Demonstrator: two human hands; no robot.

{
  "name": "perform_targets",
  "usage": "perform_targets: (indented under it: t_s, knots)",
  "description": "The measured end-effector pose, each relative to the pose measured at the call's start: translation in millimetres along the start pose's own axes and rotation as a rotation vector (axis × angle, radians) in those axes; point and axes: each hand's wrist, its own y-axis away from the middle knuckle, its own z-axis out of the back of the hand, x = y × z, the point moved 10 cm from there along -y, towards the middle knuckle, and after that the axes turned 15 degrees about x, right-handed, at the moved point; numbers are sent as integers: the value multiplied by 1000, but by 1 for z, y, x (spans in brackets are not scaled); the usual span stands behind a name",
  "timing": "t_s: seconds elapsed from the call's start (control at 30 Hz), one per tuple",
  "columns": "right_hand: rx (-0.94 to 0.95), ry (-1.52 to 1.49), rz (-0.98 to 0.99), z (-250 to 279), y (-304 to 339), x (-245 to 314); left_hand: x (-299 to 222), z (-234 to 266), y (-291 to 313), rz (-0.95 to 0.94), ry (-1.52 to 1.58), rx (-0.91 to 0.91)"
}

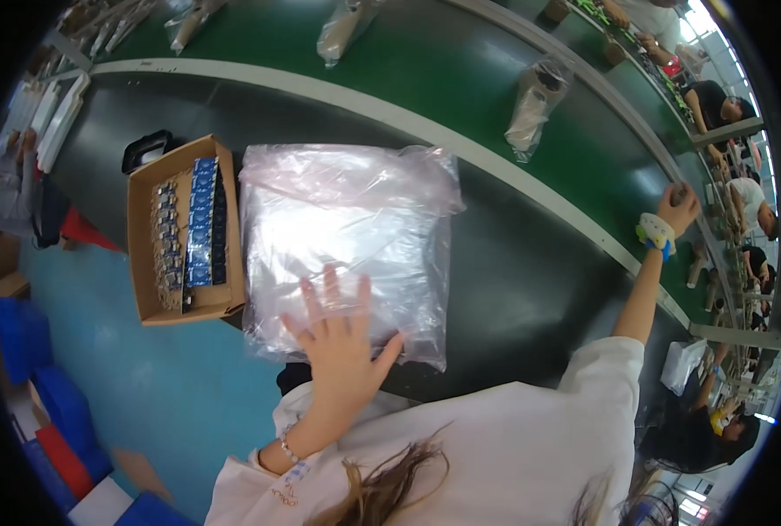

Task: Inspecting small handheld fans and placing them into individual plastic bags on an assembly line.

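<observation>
My left hand (336,337) lies with fingers spread on a stack of clear, slightly pink plastic bags (355,210). The bags are flat and shiny on the dark table, and the hand presses near their front edge. My right arm stretches far to the right over the green conveyor belt (460,88). There my right hand (678,209) is closed, fingers curled round something small and dark that I cannot make out. Left of the bags stands a cardboard box (136,254) holding small metal parts (167,237) and a row of blue-printed packets (201,223).
Bagged beige items (531,114) lie spaced along the belt, beyond a pale rail (320,85). A black frame-like part (146,151) sits behind the box. Blue bins (61,403) stand on the blue floor at left. Other people work along the line at far right.
</observation>
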Motion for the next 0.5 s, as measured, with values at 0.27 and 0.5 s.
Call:
perform_targets:
  t_s: [0.27, 0.5]
  knots:
    - [-196, -38, 37, 45, 20, 12, -32, -3, 20, -159, 18, 41]
    - [-186, -194, 64, 57, 29, 32, -35, 3, 38, -225, -91, -2]
